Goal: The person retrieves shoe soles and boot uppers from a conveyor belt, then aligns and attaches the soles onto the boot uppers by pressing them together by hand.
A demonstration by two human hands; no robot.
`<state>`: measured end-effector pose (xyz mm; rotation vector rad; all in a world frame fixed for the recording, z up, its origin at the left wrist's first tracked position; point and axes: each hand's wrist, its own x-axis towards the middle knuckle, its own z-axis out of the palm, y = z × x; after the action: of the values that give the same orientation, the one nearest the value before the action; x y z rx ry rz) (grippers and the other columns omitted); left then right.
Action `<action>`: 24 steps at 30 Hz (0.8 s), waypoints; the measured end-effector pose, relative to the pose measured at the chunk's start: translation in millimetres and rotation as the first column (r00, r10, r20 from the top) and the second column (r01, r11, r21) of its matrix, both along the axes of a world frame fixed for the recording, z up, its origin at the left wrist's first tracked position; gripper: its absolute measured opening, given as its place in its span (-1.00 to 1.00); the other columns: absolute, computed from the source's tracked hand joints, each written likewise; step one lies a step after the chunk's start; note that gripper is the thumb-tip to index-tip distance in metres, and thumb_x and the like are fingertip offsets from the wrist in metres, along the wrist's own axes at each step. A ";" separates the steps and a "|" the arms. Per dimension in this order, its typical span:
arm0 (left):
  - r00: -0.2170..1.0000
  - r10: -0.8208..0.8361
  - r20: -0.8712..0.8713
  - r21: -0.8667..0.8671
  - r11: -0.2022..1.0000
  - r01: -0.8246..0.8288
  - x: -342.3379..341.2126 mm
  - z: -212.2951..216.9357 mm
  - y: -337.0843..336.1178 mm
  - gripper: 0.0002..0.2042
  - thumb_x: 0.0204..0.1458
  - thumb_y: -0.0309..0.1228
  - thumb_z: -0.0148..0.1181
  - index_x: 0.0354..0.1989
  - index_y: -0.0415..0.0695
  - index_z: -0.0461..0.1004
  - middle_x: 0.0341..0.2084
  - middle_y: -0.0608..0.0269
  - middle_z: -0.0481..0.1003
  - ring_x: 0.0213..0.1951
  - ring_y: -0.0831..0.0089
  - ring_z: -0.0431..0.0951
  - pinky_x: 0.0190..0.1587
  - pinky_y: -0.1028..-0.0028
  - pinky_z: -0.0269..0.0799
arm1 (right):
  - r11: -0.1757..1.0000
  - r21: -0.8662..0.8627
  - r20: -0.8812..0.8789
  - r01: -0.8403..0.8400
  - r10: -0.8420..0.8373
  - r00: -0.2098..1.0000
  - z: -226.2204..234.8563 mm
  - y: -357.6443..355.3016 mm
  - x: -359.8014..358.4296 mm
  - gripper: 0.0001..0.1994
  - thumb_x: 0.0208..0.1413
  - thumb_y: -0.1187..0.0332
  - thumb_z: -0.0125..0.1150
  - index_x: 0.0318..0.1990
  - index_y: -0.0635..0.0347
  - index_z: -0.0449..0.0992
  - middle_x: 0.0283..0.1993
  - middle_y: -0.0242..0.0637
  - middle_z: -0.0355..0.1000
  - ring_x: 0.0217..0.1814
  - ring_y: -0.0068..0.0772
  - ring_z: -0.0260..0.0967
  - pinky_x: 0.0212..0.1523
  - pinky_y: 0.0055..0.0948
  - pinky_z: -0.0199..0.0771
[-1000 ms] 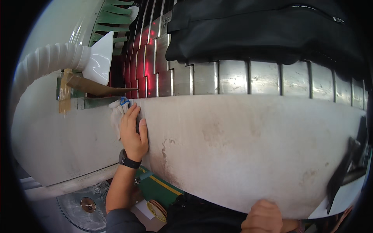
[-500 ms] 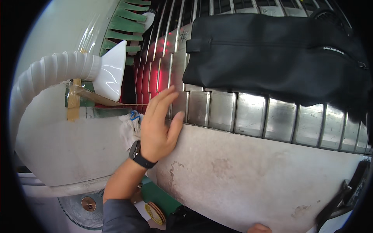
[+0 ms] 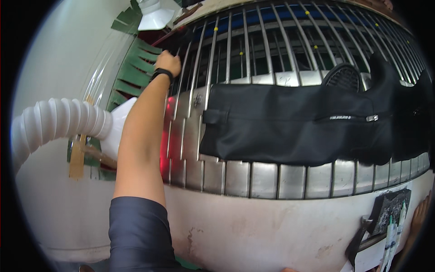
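Observation:
My left hand [image 3: 168,62] reaches far up, arm outstretched, with a dark watch on its wrist. Its fingers look curled at the left part of the metal slats, beside the green flaps [image 3: 146,51]; what they hold, if anything, is hidden. Of my right hand [image 3: 290,270], just a sliver of skin shows at the lower edge. A black item like a tall boot [image 3: 272,129] lies on its side across the slatted metal conveyor [image 3: 263,179], to the right of my left arm. It has a zip and a pull loop; a ridged black oval like a sole [image 3: 343,78] shows behind it.
A white ribbed hose [image 3: 68,124] ends in a funnel left of my arm; another white funnel [image 3: 156,17] sits farther back. Red light glows on the slats. Syringes [image 3: 390,235] and a dark block [image 3: 389,211] lie at right, near another person's hand [image 3: 420,217].
My left hand has moved from the conveyor's near edge far away to the green flaps, and its fingers have curled. The view has shifted, so the black item appears lower.

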<state>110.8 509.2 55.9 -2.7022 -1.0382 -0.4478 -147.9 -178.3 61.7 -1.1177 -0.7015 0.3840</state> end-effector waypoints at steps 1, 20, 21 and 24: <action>0.990 0.131 -0.059 0.003 0.991 -0.131 8.2 3.4 8.6 -0.41 0.24 -0.05 0.22 0.23 -0.35 0.52 0.19 -0.32 0.56 0.26 -0.16 0.57 0.37 0.05 0.46 | 0.999 -0.022 0.032 0.031 -0.031 0.999 0.7 1.5 1.6 -0.69 -0.04 0.49 0.60 -0.51 0.28 0.45 -0.51 -0.18 0.40 -0.56 -0.21 0.30 -0.54 -0.26 0.19; 0.877 -0.119 -0.466 -0.088 0.992 0.088 -14.5 84.6 -106.1 -0.30 -0.04 0.16 0.58 0.05 -0.23 0.66 0.05 -0.14 0.68 0.15 -0.01 0.68 0.22 0.14 0.59 | 0.344 -0.756 0.125 0.557 -0.759 0.639 -17.1 -211.1 -10.5 -0.73 0.18 0.21 0.43 -0.29 0.25 0.57 -0.23 -0.27 0.50 -0.31 -0.26 0.47 -0.36 -0.36 0.40; 0.883 -0.149 -0.445 -0.085 0.989 0.124 -18.9 92.0 -122.2 -0.29 -0.03 0.16 0.57 0.04 -0.25 0.64 0.02 -0.14 0.69 0.13 -0.02 0.68 0.18 0.13 0.61 | 0.600 -0.598 0.121 0.532 -0.589 0.799 -10.8 -123.6 -17.6 -0.76 0.17 0.27 0.44 -0.35 0.24 0.54 -0.32 -0.25 0.46 -0.39 -0.27 0.42 -0.41 -0.34 0.36; 0.935 -0.238 -0.261 -0.095 0.971 0.221 -34.2 118.4 -168.9 -0.26 0.00 0.21 0.52 0.05 -0.29 0.59 -0.03 -0.21 0.68 0.06 -0.07 0.70 0.11 0.08 0.62 | 0.884 -0.313 0.241 0.348 -0.281 0.929 11.0 18.5 -38.9 -0.71 0.14 0.47 0.47 -0.54 0.22 0.45 -0.59 -0.21 0.36 -0.62 -0.31 0.28 -0.55 -0.30 0.25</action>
<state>76.6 340.3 174.3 -2.8506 -0.6776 -0.0739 -186.8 -159.9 72.7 -1.6007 -0.6131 0.1229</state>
